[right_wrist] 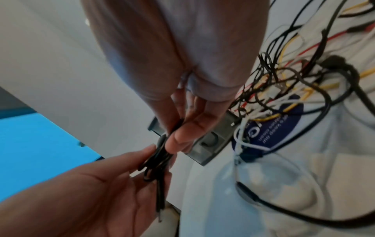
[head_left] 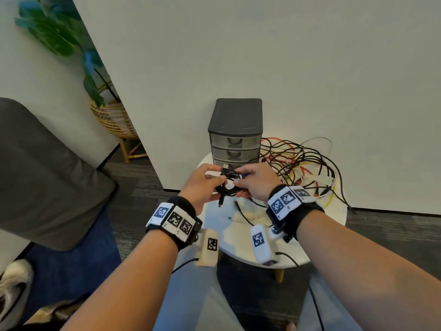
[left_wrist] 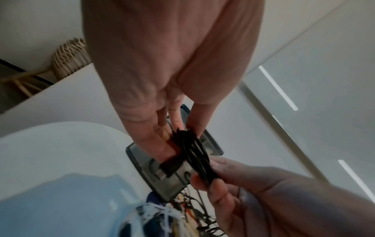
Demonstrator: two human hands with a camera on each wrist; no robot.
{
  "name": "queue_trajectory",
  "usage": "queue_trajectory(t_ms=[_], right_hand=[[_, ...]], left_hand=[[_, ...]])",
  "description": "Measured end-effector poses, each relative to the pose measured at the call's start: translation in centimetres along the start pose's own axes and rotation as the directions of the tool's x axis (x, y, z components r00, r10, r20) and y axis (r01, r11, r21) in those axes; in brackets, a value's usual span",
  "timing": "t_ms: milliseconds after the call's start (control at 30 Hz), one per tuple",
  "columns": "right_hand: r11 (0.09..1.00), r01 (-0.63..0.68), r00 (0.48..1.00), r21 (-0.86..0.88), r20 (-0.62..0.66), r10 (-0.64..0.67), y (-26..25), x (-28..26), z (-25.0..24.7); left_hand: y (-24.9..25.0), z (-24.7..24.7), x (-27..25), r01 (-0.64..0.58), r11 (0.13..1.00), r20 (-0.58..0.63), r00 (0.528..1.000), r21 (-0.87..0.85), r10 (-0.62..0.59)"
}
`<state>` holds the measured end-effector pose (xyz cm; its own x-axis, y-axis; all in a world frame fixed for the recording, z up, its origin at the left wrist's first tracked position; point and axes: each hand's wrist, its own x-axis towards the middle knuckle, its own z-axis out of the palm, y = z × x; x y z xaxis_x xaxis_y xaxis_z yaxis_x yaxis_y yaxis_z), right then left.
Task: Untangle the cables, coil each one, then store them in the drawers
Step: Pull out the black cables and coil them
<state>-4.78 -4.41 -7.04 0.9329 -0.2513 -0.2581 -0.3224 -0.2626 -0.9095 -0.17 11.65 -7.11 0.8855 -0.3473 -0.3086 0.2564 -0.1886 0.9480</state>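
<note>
A thin black cable [head_left: 229, 185], wound into a small coil, hangs between both hands above the round white table [head_left: 334, 218]. My left hand [head_left: 202, 185] pinches the coil's left side, and my right hand [head_left: 254, 182] pinches its right side. One plug end [head_left: 220, 203] dangles below the coil. In the left wrist view the coil [left_wrist: 194, 150] runs from my left fingers [left_wrist: 162, 141] to my right hand [left_wrist: 233, 181]. The right wrist view shows the coil [right_wrist: 160, 157] held between both hands. Behind stands a dark drawer unit [head_left: 235, 134] with three shut drawers.
A tangle of black, red, yellow and white cables [head_left: 303, 168] lies on the table right of the drawers. A loose black lead [head_left: 241, 212] lies on the table under my hands. A grey chair [head_left: 43, 173] and a wicker plant stand [head_left: 114, 120] are to the left.
</note>
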Motion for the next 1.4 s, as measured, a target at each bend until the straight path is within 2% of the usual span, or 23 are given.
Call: queue_trajectory(t_ms=[100, 167, 267, 400, 600, 967, 1133, 1233, 1300, 1400], right_hand=[[0.996, -0.065, 0.997, -0.062, -0.046, 0.062, 0.6, 1.6, 1.6], [0.984, -0.075, 0.996, -0.162, -0.066, 0.065, 1.1, 2.5, 2.6], [0.909, -0.059, 0.998, -0.412, -0.020, 0.056, 1.8, 3.3, 3.7], [0.833, -0.010, 0.999, -0.553, 0.030, 0.032, 1.9, 3.7, 4.5], [0.837, 0.019, 1.000, -0.546, 0.019, -0.010, 1.9, 4.1, 4.1], [0.823, 0.070, 0.997, -0.563, 0.013, -0.075, 1.9, 4.1, 3.8], [0.768, 0.199, 0.980, -0.609, 0.122, -0.157, 0.6, 2.5, 2.6], [0.774, 0.329, 0.944, -0.541, 0.193, -0.267, -0.9, 1.2, -0.5], [0.765, 0.367, 0.926, -0.529, 0.133, -0.352, -1.5, 0.6, -3.6], [0.778, 0.279, 0.883, -0.563, -0.167, -0.438, -1.0, 1.2, -9.3]], left_hand=[[-1.0, -0.2, 1.9, 0.041, 0.997, -0.060, 0.998, 0.072, -0.037], [-1.7, -0.4, 3.1, 0.070, 0.981, -0.087, 0.995, 0.181, -0.055], [-2.6, -1.1, 4.3, 0.075, 0.917, -0.105, 0.994, 0.393, -0.036], [-3.2, -1.9, 5.1, 0.044, 0.815, -0.115, 0.993, 0.578, 0.028], [-3.1, -2.3, 5.7, 0.018, 0.715, -0.076, 0.996, 0.699, 0.048], [-2.6, -1.9, 5.7, -0.009, 0.671, -0.039, 0.998, 0.741, 0.056], [-2.1, -2.1, 5.5, 0.008, 0.686, -0.061, 0.997, 0.727, 0.053], [-1.2, -2.0, 5.4, -0.040, 0.687, -0.046, 0.993, 0.726, 0.107], [-0.1, -1.6, 5.2, -0.093, 0.680, -0.025, 0.986, 0.727, 0.162], [1.7, -0.5, 5.1, -0.187, 0.672, 0.032, 0.971, 0.717, 0.236]])
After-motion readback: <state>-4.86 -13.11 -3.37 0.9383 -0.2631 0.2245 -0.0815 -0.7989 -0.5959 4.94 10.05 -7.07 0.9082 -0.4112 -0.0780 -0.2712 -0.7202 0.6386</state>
